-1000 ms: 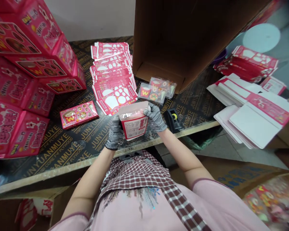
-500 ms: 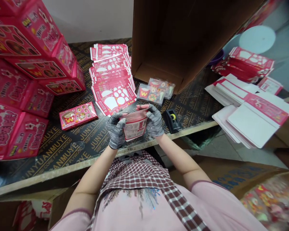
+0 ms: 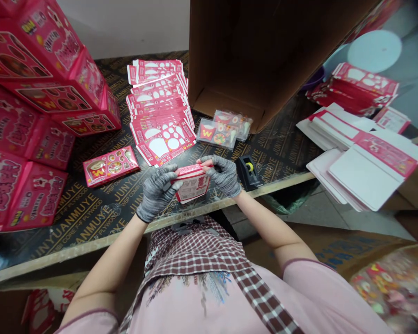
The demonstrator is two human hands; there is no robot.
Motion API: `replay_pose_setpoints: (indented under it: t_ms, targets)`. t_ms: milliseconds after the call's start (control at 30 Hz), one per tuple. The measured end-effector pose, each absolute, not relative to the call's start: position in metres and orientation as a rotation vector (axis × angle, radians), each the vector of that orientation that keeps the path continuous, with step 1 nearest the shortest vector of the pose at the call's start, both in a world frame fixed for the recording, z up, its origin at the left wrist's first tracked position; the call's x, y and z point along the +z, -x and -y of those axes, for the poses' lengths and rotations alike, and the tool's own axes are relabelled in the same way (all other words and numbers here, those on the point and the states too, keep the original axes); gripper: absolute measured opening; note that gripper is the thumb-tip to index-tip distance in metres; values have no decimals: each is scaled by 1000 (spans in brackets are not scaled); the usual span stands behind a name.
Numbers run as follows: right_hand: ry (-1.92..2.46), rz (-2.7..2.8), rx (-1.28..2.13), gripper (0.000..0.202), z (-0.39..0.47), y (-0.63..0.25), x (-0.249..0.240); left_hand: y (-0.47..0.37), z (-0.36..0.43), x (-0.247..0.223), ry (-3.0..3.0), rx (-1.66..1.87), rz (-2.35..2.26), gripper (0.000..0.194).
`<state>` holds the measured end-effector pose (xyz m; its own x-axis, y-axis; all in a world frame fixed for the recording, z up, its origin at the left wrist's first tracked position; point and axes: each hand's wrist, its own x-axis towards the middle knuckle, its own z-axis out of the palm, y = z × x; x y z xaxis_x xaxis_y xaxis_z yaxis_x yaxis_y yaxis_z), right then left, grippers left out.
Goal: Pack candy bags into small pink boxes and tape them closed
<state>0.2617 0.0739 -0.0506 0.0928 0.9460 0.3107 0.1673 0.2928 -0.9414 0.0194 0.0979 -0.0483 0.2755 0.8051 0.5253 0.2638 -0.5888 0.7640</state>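
Observation:
A small pink and white carton [image 3: 193, 187] stands upright near the table's front edge, its printed back towards me and its top flap folded over. My left hand [image 3: 157, 189], in a grey glove with bare fingertips, grips the carton's left end. On the right end, my right hand [image 3: 223, 175], gloved the same way, pinches the top corner. Just beyond the carton lies a fanned pile of flat pink cartons [image 3: 162, 134] with white cut-outs. Clear packs of candy [image 3: 216, 133] rest behind my right hand.
A filled pink box [image 3: 111, 166] lies to the left, beside tall stacks of pink display boxes [image 3: 38, 134]. A black tape dispenser [image 3: 249, 171] sits at the right front edge. Behind it stands a large open cardboard box [image 3: 230, 104]. White-and-pink cardboard sheets [image 3: 369, 164] overhang on the right.
The carton's raised top flap has been folded down, so its top now looks closed. My left hand has shifted a little to the left and its fingers have loosened around the end.

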Motion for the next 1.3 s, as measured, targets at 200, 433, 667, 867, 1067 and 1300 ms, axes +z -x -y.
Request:
replay_pose_setpoints:
  t_ms: [200, 433, 667, 867, 1067, 1300]
  targets:
    - [975, 1694, 740, 25, -75, -266, -73, -14, -103, -62, -2428, 1228, -888, 11]
    - [1417, 1475, 155, 44, -35, -333, -81, -45, -114, -30, -2636, 983, -844, 39]
    - [2051, 1202, 198, 10, 22, -455, -144, -74, -109, -46, -2603, 1045, -776, 37]
    - [2061, 1194, 409, 6, 7, -462, -161, -82, -106, -50, -2500, 1115, -791, 38]
    - [1993, 1088, 362, 6, 8, -456, -167, -84, -112, -47, -2511, 1086, -782, 36]
    - [1893, 757, 441, 24, 35, -437, -187, -89, -121, -62, -2460, 1084, -866, 33]
